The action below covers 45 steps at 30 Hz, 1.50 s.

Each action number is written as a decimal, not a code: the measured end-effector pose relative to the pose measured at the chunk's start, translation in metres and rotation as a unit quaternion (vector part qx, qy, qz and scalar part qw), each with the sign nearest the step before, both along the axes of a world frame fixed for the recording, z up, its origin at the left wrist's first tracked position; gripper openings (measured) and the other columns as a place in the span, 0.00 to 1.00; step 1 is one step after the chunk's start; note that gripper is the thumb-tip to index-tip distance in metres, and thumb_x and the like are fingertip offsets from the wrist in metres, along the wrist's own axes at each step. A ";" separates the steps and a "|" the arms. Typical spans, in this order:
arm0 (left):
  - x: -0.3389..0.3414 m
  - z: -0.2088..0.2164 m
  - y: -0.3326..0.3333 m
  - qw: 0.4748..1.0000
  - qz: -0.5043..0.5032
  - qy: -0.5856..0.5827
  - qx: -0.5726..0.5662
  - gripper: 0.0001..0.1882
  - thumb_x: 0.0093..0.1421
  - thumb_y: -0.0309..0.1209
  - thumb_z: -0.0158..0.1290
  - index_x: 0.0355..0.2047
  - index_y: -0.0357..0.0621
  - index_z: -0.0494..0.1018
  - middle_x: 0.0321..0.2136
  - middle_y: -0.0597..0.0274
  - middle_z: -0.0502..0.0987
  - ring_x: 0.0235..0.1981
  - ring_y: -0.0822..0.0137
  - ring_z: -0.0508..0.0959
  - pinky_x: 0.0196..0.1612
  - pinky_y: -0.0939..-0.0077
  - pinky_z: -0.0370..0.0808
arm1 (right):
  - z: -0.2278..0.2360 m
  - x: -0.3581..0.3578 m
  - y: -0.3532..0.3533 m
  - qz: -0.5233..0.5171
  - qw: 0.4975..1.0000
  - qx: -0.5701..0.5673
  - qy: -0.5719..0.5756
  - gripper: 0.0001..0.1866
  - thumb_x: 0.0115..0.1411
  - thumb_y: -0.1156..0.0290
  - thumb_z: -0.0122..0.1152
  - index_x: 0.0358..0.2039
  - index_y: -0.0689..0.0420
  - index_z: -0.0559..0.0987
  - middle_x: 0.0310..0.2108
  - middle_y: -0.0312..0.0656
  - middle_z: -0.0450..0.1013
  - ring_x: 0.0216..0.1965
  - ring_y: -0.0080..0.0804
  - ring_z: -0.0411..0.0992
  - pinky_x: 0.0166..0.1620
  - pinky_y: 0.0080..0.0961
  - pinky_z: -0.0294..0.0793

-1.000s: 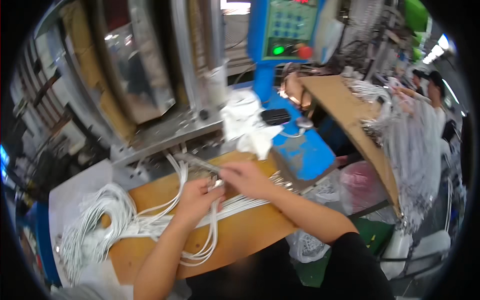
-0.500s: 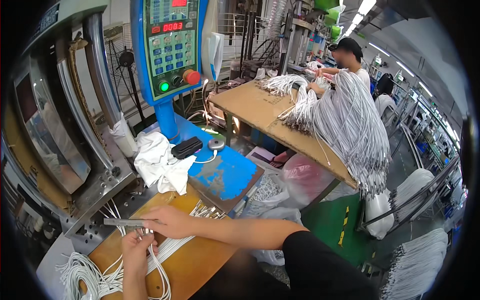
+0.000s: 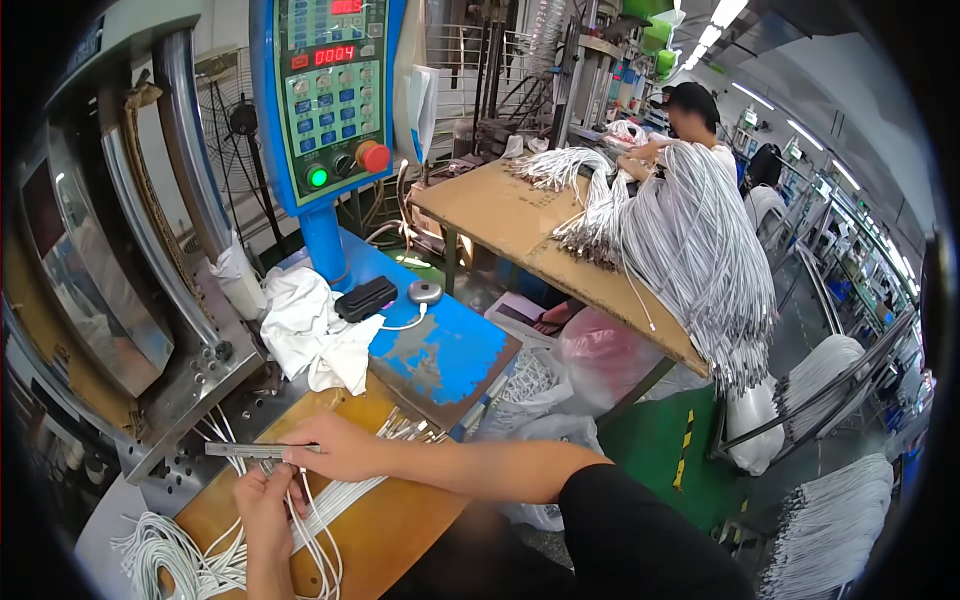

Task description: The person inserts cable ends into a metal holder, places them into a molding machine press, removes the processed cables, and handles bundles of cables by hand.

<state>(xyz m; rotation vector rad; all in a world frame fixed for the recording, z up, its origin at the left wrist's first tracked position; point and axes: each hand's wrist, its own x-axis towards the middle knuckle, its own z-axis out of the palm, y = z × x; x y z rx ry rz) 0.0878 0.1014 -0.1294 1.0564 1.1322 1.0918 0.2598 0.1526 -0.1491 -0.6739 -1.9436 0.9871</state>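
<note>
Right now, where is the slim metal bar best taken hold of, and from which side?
Probably by its right end, coming from the right, as the right hand does: the metal bar is straight and narrow, lying crosswise, so an end suits a pinch. The left hand, just below it, crowds that side.

Past the fingers [image 3: 305,437] and well apart from them stood a blue control box [image 3: 300,195]. It had two small windows with glowing red numbers. The lower window [image 3: 334,54] was easy to read, and the upper window [image 3: 346,7] was partly cut off. Rows of keys [image 3: 326,120] under them had signs too tiny to read. Far beyond the fingers, to their left, a dark plate [image 3: 85,42] had blurry pale marks.
</note>
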 end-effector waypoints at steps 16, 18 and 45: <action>0.003 -0.006 0.000 1.000 0.023 -0.005 -0.002 0.09 0.61 0.29 0.51 0.25 0.39 0.70 0.12 0.66 0.69 0.09 0.75 0.66 0.12 0.83 0.62 | 0.001 0.001 -0.001 0.032 0.999 -0.028 0.023 0.11 0.63 0.69 0.51 0.33 0.64 0.77 0.21 0.41 0.71 0.24 0.22 0.64 0.30 0.24 0.66; 0.001 -0.008 0.000 0.999 0.043 -0.019 -0.004 0.09 0.60 0.29 0.52 0.25 0.39 0.70 0.12 0.66 0.69 0.09 0.75 0.66 0.11 0.83 0.62 | 0.000 -0.002 -0.001 0.027 0.998 -0.053 0.035 0.11 0.63 0.69 0.51 0.33 0.64 0.77 0.22 0.42 0.71 0.24 0.22 0.65 0.31 0.24 0.67; -0.009 -0.006 -0.005 0.999 0.028 -0.021 -0.018 0.08 0.58 0.27 0.56 0.29 0.31 0.73 0.19 0.58 0.75 0.16 0.73 0.74 0.17 0.81 0.70 | 0.021 0.009 -0.006 -0.041 0.994 -0.091 -0.032 0.09 0.53 0.72 0.66 0.33 0.64 0.80 0.26 0.32 0.75 0.28 0.13 0.67 0.32 0.14 0.67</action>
